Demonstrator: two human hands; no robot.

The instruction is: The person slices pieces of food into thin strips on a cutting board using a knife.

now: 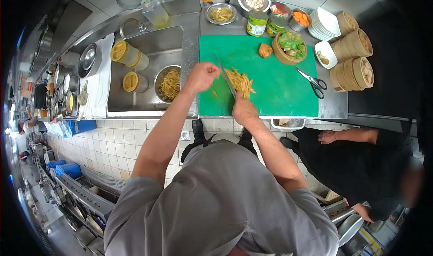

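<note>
My right hand (245,110) is wrapped round the handle of a knife (226,78), whose blade stands along the left side of a pile of yellow strips (241,83) on the green cutting board (279,93). Left of the blade, my left hand (204,77) is raised near the board's left edge, its fingers curled together; whatever they may hold is too small to make out. A few loose strips lie below it. An orange-brown lump (265,50) and a bamboo steamer of green leaves (291,47) sit at the board's back right. Black-handled scissors (314,82) lie at its right edge.
To the left, a sink (155,44) holds yellow-lidded containers (135,82) and a bowl of strips (170,83). Behind the board stand cans (257,23), ingredient bowls and white plates (324,23). Steamers (352,73) stand right. A person in black (352,166) is at lower right.
</note>
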